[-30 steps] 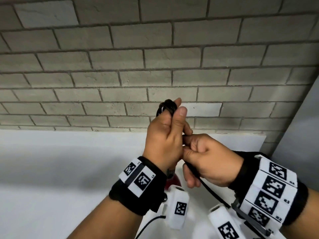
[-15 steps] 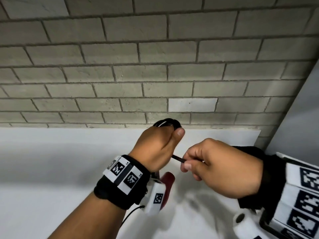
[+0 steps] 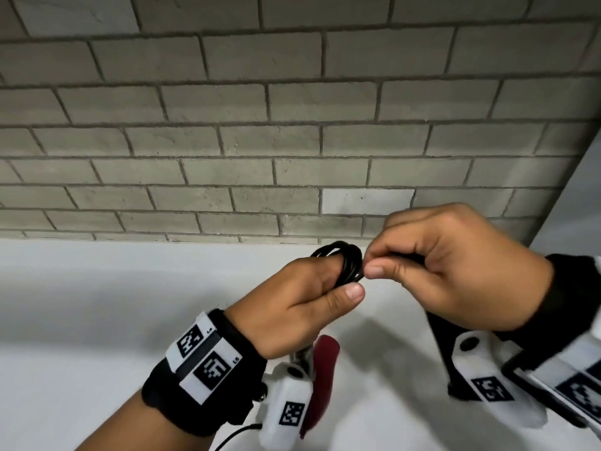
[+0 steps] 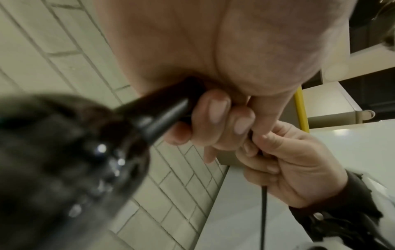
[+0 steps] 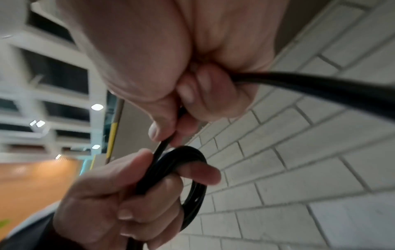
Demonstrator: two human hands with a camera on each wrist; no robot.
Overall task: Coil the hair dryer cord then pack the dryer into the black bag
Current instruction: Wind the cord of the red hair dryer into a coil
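Near the centre of the head view, the left hand [image 3: 292, 301] is closed around a bundle of black loops, the coiled part of the hair dryer cord [image 3: 346, 265], with the index finger passing through the coil and the thumb pressing beside it. Just to the right, almost touching, the right hand [image 3: 455, 271] pinches a free strand of the same cord between thumb and forefinger, its other fingers curled over the strand. In the left wrist view a blurred dark hair dryer [image 4: 64, 160] fills the lower left, its handle gripped by the left hand's lower fingers. Both hands are raised above a white table [image 3: 97, 320], in front of a grey brick wall [image 3: 227, 109] that fills the upper frame.
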